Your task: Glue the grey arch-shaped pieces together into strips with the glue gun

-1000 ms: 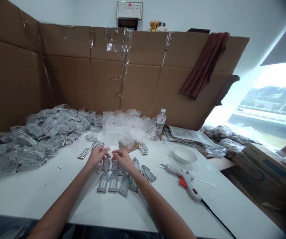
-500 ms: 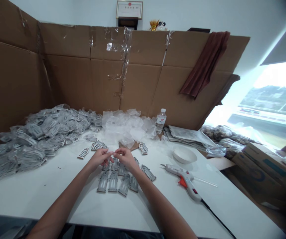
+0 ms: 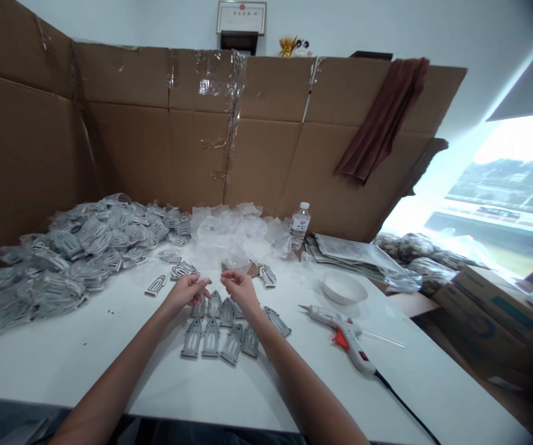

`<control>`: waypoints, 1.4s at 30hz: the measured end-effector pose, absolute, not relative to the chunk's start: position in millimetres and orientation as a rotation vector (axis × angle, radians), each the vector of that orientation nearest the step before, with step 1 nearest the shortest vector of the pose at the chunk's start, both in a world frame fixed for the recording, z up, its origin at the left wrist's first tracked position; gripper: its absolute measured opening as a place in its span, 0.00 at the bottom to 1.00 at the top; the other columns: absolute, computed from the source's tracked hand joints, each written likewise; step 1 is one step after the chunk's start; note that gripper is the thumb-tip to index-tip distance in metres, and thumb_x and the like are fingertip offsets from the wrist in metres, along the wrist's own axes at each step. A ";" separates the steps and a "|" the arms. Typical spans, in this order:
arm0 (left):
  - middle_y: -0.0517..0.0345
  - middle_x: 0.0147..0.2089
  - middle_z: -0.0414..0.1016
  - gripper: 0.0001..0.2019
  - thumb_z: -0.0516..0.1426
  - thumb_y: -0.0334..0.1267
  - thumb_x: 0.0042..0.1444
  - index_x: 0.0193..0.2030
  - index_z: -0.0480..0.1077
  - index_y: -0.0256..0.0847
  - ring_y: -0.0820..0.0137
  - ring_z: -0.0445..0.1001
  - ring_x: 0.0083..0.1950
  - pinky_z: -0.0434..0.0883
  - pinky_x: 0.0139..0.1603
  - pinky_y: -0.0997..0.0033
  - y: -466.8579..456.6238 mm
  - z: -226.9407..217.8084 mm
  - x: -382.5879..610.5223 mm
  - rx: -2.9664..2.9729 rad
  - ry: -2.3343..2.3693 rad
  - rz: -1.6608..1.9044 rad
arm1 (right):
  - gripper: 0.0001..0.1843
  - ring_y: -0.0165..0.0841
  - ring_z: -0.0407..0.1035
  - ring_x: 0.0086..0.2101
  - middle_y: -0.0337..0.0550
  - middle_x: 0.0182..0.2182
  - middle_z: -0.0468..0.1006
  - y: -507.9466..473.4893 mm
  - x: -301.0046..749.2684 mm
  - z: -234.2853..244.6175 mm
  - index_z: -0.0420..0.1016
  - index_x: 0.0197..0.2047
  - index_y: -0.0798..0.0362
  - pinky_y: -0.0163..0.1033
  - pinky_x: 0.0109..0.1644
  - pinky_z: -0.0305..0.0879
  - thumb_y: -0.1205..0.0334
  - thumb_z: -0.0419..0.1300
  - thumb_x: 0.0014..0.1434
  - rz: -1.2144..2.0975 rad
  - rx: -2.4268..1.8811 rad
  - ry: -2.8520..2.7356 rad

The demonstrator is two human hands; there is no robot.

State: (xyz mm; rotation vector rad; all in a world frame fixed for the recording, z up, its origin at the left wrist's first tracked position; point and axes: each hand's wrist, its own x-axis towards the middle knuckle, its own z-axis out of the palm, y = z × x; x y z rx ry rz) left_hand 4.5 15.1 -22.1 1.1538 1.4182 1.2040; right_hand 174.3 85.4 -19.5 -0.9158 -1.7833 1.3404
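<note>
My left hand (image 3: 187, 293) hovers over the back left of a group of grey arched window-shaped pieces (image 3: 211, 338), its thumb and forefinger a little apart with nothing visible between them. Just across from it is my right hand (image 3: 241, 293), with thumb and fingertips pinched together. Whatever is in that pinch is too small to make out. Several of the grey pieces lie in rough rows below both hands, some partly covered by my right hand and wrist. One more piece (image 3: 277, 321) rests right of my right forearm. A loose piece with a dark outline (image 3: 156, 285) lies left of my left hand.
Bagged grey pieces (image 3: 94, 238) are heaped at the left. Crumpled clear plastic (image 3: 238, 232) and a water bottle (image 3: 300, 225) stand before a cardboard wall (image 3: 266, 154). At right are a white dish (image 3: 344, 288) and a glue gun (image 3: 341, 330) with a trailing black cord.
My hands, whose fingertips met half a second ago, have moved slightly apart. My right hand has shifted a little to the right. The pieces on the table lie as before.
</note>
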 end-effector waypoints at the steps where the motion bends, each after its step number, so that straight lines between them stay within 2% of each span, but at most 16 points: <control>1: 0.61 0.32 0.72 0.15 0.55 0.46 0.65 0.45 0.70 0.33 0.81 0.67 0.25 0.68 0.25 0.80 14.9 -21.5 4.0 1.139 1.433 1.252 | 0.18 0.19 0.61 0.28 0.38 0.32 0.69 85.8 175.7 -17.9 0.69 0.46 0.61 0.26 0.31 0.63 0.52 0.56 0.66 1.330 -0.916 -1.772; 5: 0.61 0.33 0.72 0.16 0.54 0.48 0.66 0.45 0.69 0.34 0.81 0.66 0.25 0.68 0.25 0.80 14.3 -18.8 0.2 1.068 1.501 1.490 | 0.19 0.18 0.57 0.24 0.36 0.29 0.66 81.4 180.4 -9.1 0.68 0.47 0.61 0.24 0.27 0.58 0.50 0.54 0.68 1.346 -0.875 -1.804; 8: 0.62 0.32 0.71 0.16 0.54 0.47 0.65 0.43 0.69 0.33 0.81 0.66 0.24 0.67 0.25 0.80 14.2 -17.2 -0.8 1.030 1.530 1.597 | 0.18 0.17 0.55 0.23 0.34 0.25 0.65 71.5 180.3 -3.5 0.70 0.43 0.61 0.24 0.26 0.55 0.51 0.56 0.67 1.443 -0.791 -1.949; 13: 0.63 0.30 0.70 0.14 0.55 0.46 0.65 0.42 0.69 0.33 0.82 0.64 0.23 0.66 0.23 0.81 12.7 -15.0 1.9 1.027 1.536 1.630 | 0.11 0.19 0.62 0.26 0.36 0.27 0.71 53.4 173.0 -3.9 0.74 0.37 0.62 0.25 0.31 0.61 0.60 0.63 0.60 1.590 -0.620 -2.240; 17: 0.63 0.30 0.69 0.15 0.55 0.46 0.65 0.40 0.69 0.33 0.82 0.63 0.23 0.65 0.23 0.81 10.8 -13.8 3.1 1.045 1.536 1.626 | 0.08 0.20 0.66 0.29 0.38 0.30 0.75 45.1 169.1 -6.8 0.75 0.38 0.62 0.27 0.35 0.64 0.66 0.65 0.56 1.589 -0.574 -2.353; 20: 0.63 0.30 0.69 0.15 0.55 0.46 0.65 0.40 0.69 0.33 0.82 0.63 0.23 0.65 0.23 0.82 10.9 -14.0 3.1 1.070 1.530 1.607 | 0.09 0.21 0.68 0.30 0.38 0.30 0.75 40.9 168.5 -6.2 0.77 0.40 0.61 0.28 0.36 0.65 0.69 0.66 0.54 1.578 -0.568 -2.394; 23: 0.63 0.30 0.69 0.15 0.55 0.46 0.65 0.40 0.69 0.33 0.82 0.63 0.23 0.65 0.23 0.81 12.0 -15.1 2.9 1.107 1.519 1.570 | 0.10 0.22 0.70 0.33 0.40 0.33 0.76 41.8 167.6 -5.9 0.77 0.41 0.60 0.29 0.39 0.67 0.67 0.67 0.54 1.519 -0.620 -2.346; 25: 0.64 0.29 0.69 0.15 0.55 0.46 0.65 0.39 0.69 0.33 0.82 0.63 0.23 0.65 0.23 0.81 12.5 -16.0 2.8 1.138 1.508 1.530 | 0.10 0.22 0.68 0.33 0.40 0.34 0.76 47.5 166.8 -7.5 0.75 0.40 0.61 0.30 0.40 0.67 0.63 0.65 0.58 1.450 -0.716 -2.248; 31: 0.65 0.28 0.68 0.15 0.56 0.46 0.65 0.39 0.69 0.33 0.83 0.62 0.22 0.64 0.22 0.82 12.6 -18.4 3.8 1.258 1.454 1.360 | 0.18 0.20 0.64 0.29 0.40 0.33 0.72 71.8 169.5 -11.9 0.70 0.44 0.62 0.27 0.34 0.65 0.51 0.55 0.68 1.334 -0.919 -1.913; 38: 0.66 0.27 0.67 0.12 0.57 0.43 0.64 0.41 0.69 0.33 0.84 0.61 0.21 0.62 0.20 0.84 14.8 -26.2 7.4 1.366 1.393 1.183 | 0.17 0.19 0.63 0.28 0.38 0.31 0.70 72.8 174.8 -7.8 0.70 0.42 0.62 0.26 0.32 0.63 0.53 0.58 0.66 1.345 -0.889 -1.868; 42: 0.67 0.26 0.66 0.12 0.58 0.43 0.64 0.38 0.69 0.33 0.84 0.60 0.20 0.61 0.19 0.84 15.7 -28.7 7.7 1.381 1.386 1.135 | 0.16 0.19 0.62 0.28 0.37 0.30 0.69 71.8 177.3 -8.3 0.70 0.39 0.62 0.26 0.32 0.63 0.54 0.58 0.65 1.350 -0.892 -1.914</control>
